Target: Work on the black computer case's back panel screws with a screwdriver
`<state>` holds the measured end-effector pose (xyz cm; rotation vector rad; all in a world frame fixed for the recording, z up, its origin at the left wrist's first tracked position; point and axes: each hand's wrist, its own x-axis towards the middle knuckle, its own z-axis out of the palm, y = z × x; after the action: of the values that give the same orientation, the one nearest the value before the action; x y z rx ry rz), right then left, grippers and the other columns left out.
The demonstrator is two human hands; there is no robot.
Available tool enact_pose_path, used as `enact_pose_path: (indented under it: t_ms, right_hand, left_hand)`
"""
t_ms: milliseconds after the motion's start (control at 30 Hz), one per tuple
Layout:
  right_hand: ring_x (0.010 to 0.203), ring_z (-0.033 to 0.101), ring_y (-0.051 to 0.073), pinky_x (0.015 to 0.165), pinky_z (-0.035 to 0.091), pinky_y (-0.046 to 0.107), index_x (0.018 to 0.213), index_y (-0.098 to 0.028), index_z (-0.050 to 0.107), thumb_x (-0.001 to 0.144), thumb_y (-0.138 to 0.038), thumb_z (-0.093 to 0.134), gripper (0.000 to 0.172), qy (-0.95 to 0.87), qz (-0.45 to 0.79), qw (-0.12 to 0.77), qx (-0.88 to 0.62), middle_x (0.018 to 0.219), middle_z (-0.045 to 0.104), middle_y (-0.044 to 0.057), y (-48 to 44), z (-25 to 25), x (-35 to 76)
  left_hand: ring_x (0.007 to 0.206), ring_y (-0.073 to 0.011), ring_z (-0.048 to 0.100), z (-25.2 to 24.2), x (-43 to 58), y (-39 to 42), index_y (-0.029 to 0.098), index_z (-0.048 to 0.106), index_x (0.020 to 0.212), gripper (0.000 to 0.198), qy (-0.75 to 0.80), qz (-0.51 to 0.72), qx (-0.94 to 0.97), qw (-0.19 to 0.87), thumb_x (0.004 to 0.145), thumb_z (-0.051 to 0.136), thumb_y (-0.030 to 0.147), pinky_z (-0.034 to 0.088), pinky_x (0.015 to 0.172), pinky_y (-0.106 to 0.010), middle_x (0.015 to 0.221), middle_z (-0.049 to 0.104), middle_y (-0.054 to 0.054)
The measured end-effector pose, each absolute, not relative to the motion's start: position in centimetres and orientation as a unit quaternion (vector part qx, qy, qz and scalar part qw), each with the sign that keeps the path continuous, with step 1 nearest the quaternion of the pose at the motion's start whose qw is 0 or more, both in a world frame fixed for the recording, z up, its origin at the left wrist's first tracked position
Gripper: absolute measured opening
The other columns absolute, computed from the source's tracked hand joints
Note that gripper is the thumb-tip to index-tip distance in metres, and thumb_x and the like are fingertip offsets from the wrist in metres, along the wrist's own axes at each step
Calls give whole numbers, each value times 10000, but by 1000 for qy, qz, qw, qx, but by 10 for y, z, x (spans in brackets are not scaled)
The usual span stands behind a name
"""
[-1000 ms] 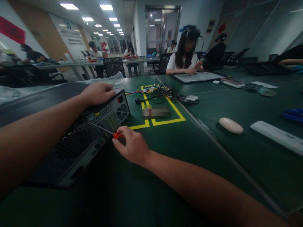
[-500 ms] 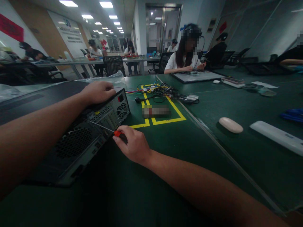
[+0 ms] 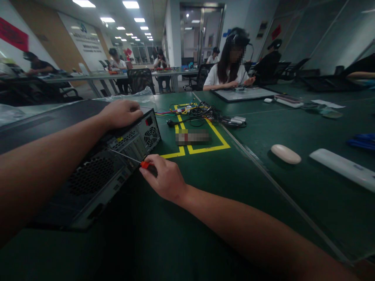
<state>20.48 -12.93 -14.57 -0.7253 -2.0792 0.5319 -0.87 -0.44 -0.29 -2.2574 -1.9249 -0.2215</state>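
A desktop computer case [image 3: 137,142] lies on the table at the left, its back panel with vents and slots facing me. My left hand [image 3: 124,114] bears down on its upper edge, fingers bent against it and partly hidden. Between the fingertips of my right hand [image 3: 165,175] is a screwdriver [image 3: 144,164] with an orange handle. Its thin metal shaft reaches left to the back panel, near the slot covers. Whether the tip sits on a screw is too small to tell.
Behind the case lie bundled cables [image 3: 205,112] and a blurred-out object [image 3: 193,137] by yellow tape [image 3: 209,149]. A pale oval case [image 3: 285,153] and a long white bar [image 3: 342,166] lie on the right. A co-worker [image 3: 230,74] sits across the table.
Both hands, the screwdriver and the computer case keep nearly the same places. My right hand shows only a very slight shift.
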Motion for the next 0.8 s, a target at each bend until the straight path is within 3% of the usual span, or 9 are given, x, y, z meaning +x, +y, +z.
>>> enact_pose_path:
  t_ms: [333, 600, 800]
  right_hand:
    - [1038, 746, 203, 926, 573, 350, 1225, -208, 581, 1060, -459, 532, 305, -829, 227, 417, -295, 1129, 759, 85, -130, -144, 205]
    - [1053, 748, 219, 919, 572, 361, 1221, -196, 581, 1062, -469, 515, 323, -831, 224, 416, -293, 1125, 760, 95, -131, -142, 206]
    - [1057, 749, 208, 925, 562, 342, 1230, -203, 579, 1056, -474, 527, 326, -829, 226, 412, -304, 1135, 764, 88, -132, -142, 206]
  left_hand:
    - [811, -258, 585, -3, -9, -3, 185, 736, 968, 477, -651, -63, -751, 86, 906, 405, 522, 399, 732, -383, 897, 683, -116]
    - [790, -250, 578, -2, -9, -4, 191, 672, 905, 426, -643, -62, -758, 90, 910, 388, 509, 384, 698, -377, 866, 659, -111]
    - [824, -270, 600, -1, -6, -6, 181, 704, 960, 444, -652, -60, -751, 83, 907, 394, 495, 404, 734, -390, 893, 671, -120]
